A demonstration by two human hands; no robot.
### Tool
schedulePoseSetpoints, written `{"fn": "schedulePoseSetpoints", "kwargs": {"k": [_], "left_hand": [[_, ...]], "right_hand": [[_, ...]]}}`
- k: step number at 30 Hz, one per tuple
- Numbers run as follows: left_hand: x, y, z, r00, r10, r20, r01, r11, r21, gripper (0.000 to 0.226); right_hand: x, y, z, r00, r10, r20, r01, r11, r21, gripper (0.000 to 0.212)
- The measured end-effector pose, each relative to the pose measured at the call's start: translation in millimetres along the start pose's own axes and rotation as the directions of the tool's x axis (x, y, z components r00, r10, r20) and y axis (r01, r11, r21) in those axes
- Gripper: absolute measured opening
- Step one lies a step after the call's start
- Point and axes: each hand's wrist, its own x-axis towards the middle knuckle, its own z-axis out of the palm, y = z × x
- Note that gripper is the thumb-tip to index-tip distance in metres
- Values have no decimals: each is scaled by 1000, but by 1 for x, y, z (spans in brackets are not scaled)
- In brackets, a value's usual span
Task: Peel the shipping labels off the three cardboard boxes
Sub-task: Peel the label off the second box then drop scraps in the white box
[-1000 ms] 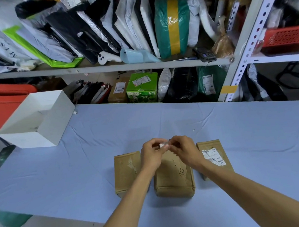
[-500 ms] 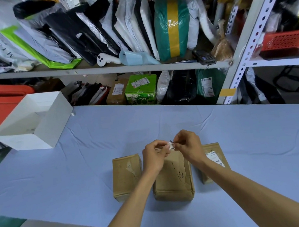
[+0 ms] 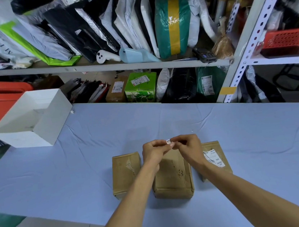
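Clearly both hands share one job: the left hand (image 3: pixel 155 153) and right hand (image 3: pixel 189 151) pinch a small wadded label piece (image 3: pixel 169 142) at their fingertips, above the middle box (image 3: pixel 174 182). Best to roll it tight so it lets go cleanly, drop it in the white open box (image 3: pixel 51 114) far left, then lift the label (image 3: pixel 213 158) on the right box (image 3: pixel 218 146) slowly from a corner.

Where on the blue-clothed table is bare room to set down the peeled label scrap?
Bare cloth lies right of the labelled right brown cardboard box, between the open white box and the left brown cardboard box, and beyond the left hand and right hand toward the shelves. Crowded: the three boxes side by side under them.
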Motion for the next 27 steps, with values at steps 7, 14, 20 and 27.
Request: {"fn": "schedulePoseSetpoints", "kwargs": {"k": [7,14,20,27], "left_hand": [[-1,0,-4,981,172,-86,-151,965,213,17],[-7,6,-4,934,348,78,-355,882,310,11],[-6,7,-7,928,363,80,-368,867,335,13],[-2,6,-8,933,359,11,-343,884,317,7]], "right_hand": [[1,-3,4,999,15,48,-20,995,102,18],[8,-7,-2,998,51,-41,-41,975,216,12],[10,-7,4,996,92,-14,-88,976,199,6],[6,-13,1,986,-7,165,4,1000,17,15]]}}
